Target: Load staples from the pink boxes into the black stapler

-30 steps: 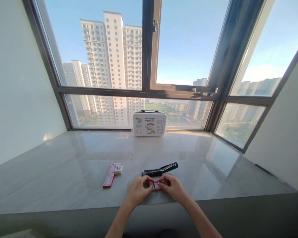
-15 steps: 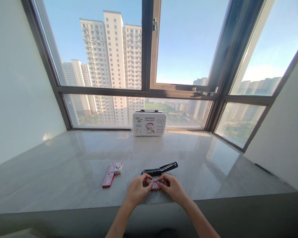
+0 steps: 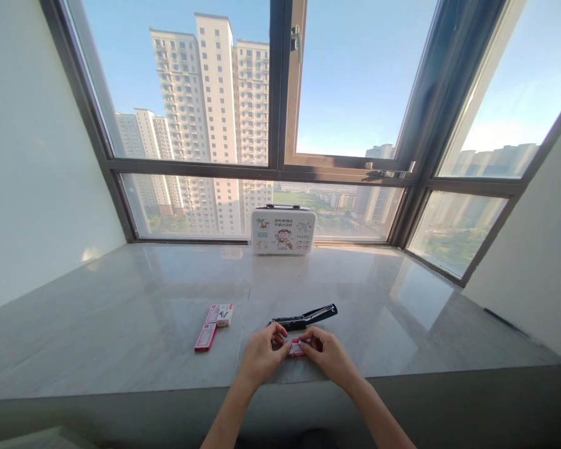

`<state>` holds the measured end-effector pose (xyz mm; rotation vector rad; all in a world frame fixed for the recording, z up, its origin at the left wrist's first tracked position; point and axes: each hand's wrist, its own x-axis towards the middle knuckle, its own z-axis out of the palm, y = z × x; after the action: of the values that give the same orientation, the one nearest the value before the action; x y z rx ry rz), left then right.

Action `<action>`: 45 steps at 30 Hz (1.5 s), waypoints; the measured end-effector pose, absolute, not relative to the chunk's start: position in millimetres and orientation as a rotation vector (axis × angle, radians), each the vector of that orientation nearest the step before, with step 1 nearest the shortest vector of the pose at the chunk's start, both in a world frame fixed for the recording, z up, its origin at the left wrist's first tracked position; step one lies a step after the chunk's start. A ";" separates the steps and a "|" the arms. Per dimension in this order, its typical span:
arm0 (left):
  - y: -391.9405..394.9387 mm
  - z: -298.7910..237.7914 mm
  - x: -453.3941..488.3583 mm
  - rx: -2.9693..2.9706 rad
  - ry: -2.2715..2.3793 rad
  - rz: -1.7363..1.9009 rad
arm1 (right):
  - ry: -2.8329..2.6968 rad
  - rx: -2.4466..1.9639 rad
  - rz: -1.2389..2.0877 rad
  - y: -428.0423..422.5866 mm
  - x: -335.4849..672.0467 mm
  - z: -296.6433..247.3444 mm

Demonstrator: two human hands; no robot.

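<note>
My left hand (image 3: 262,355) and my right hand (image 3: 327,355) meet over the marble sill's near edge, both pinching a small red and white staple box (image 3: 296,347) between fingertips. Just behind the hands lies a black stapler (image 3: 303,318), its top arm swung open. To the left on the sill rest a flat red staple box (image 3: 206,337) and a second red and white box (image 3: 219,315) touching it.
A white case with a cartoon picture and a handle (image 3: 283,231) stands upright against the window at the back. The grey marble sill (image 3: 121,312) runs wide between white side walls. Dark window frames rise behind.
Both hands keep pinching the small box and shift only slightly. The view has tipped a little, so everything sits a bit higher in the picture.
</note>
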<state>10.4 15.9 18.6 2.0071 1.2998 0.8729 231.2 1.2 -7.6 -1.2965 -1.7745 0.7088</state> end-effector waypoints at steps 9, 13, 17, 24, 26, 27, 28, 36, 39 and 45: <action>17.5 17.6 11.0 2.045 1.290 0.872 | -1.739 -1.288 0.732 -2.6 230.0 -5.0; 18.5 19.6 9.3 2.070 1.278 0.828 | -1.738 -1.285 0.756 -4.3 229.8 -2.2; 17.9 22.0 10.1 2.056 1.286 0.797 | -1.734 -1.287 0.762 -5.2 230.1 -1.5; 16.8 24.7 10.6 2.040 1.270 0.780 | -1.734 -1.284 0.773 -2.2 233.1 -4.1; 16.8 25.0 8.7 2.042 1.239 0.781 | -1.744 -1.287 0.769 -1.0 233.7 -5.0; 16.7 25.0 7.8 2.045 1.225 0.786 | -1.749 -1.289 0.765 -0.5 233.8 -5.3; 16.4 24.9 7.3 2.048 1.220 0.794 | -1.752 -1.293 0.760 -0.1 233.7 -5.6; 13.6 23.9 11.4 2.060 1.323 0.818 | -1.736 -1.304 0.825 2.9 232.7 -3.0; 13.8 24.5 11.7 2.061 1.318 0.803 | -1.740 -1.300 0.834 3.8 232.1 -1.2; 11.8 29.9 11.1 2.070 1.326 0.797 | -1.754 -1.293 0.828 2.9 232.0 -0.8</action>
<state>11.1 11.8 29.9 2.0704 1.3257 0.7970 232.0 2.9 -0.8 -1.2929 -1.7538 0.8279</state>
